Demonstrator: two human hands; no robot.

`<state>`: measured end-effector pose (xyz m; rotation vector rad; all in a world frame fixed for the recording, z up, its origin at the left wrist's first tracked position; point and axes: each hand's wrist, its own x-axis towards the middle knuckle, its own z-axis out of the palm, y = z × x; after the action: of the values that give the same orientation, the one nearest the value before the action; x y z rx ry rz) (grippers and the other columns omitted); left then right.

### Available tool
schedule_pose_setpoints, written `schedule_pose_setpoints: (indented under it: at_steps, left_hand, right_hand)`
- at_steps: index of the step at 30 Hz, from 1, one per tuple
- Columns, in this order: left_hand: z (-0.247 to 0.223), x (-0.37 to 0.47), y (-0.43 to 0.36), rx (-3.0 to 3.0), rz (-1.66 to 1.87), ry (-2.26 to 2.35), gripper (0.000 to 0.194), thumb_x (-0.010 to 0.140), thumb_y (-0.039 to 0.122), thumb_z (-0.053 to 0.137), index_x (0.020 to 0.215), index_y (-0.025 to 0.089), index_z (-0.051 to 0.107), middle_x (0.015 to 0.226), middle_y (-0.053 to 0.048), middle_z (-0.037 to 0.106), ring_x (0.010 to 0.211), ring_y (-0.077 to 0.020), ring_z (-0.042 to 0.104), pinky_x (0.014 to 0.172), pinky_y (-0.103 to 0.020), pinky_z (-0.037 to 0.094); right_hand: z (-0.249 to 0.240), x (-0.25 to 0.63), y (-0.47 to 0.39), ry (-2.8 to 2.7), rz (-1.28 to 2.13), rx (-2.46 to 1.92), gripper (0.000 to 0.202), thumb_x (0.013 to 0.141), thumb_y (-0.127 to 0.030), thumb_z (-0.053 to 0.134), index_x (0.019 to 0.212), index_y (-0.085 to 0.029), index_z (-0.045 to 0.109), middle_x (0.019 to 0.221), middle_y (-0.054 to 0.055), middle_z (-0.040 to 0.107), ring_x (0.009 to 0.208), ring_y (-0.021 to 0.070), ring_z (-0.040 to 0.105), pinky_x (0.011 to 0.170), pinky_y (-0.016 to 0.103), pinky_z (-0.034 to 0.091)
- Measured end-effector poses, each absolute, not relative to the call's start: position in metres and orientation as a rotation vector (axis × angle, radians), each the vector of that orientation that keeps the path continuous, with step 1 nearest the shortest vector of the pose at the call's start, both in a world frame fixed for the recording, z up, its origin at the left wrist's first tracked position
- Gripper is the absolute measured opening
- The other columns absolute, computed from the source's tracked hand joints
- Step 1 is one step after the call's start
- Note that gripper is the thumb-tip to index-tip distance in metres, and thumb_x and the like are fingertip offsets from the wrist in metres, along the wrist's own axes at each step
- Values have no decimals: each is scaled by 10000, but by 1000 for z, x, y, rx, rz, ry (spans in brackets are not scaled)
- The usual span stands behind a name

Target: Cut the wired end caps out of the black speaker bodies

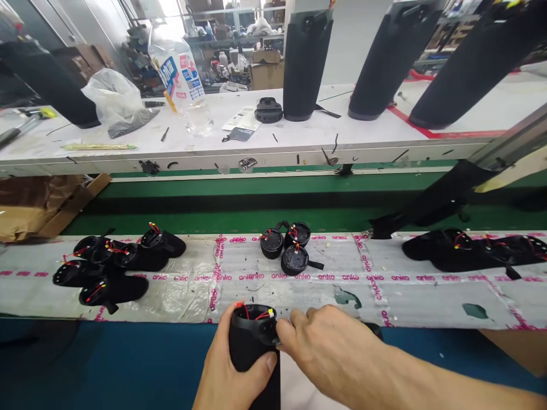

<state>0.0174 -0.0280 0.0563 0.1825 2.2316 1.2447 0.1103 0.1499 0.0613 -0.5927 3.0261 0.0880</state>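
Observation:
My left hand (233,364) is wrapped round a black fabric-covered cylinder (252,339), held upright near the bottom centre. Its open top shows red wires with a small red connector and a whitish one. At the right side of its rim, my right hand (316,341) has its fingers curled and pressed together against a dark fitting; whatever is between the fingertips is hidden. Beyond my hands, three short round black parts (294,259) with red wires stand grouped on the plastic-covered strip (256,290).
Wired black cylinders lie at left (128,287) and right (453,250). The white shelf (239,139) holds a bottle (183,85), a plastic bag (113,97) and tall black cylinders (305,68). A cardboard box (47,205) sits at the left.

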Motion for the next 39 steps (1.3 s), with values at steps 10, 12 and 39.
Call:
schedule_pose_setpoints:
  at_steps: [10,12,39]
  left_hand:
    - [46,19,-31,246,1287,2169,859,652,513,769,1396,196,478,1375,-155,647,1329,-390,545,1146,-526,346]
    - [48,19,-29,265,1271,2192,855,650,515,779,1393,209,487,1371,-128,656,1319,-378,559,1129,-487,377]
    - [38,-6,-44,-118,1640,1402,798,719,553,769,1392,244,470,1055,-77,735,905,-245,677,774,-318,520]
  right_hand:
    - [67,114,146,3040,67,-506,148,776,-155,665,880,-192,567,746,31,523,572,196,474,405,372,124]
    - [68,112,149,3014,65,-547,162,785,-148,680,890,-194,564,764,26,535,582,196,486,397,378,124]
    - [50,113,161,3181,-663,-63,61,1065,-236,479,1009,-244,457,784,-52,641,595,181,646,540,333,291]
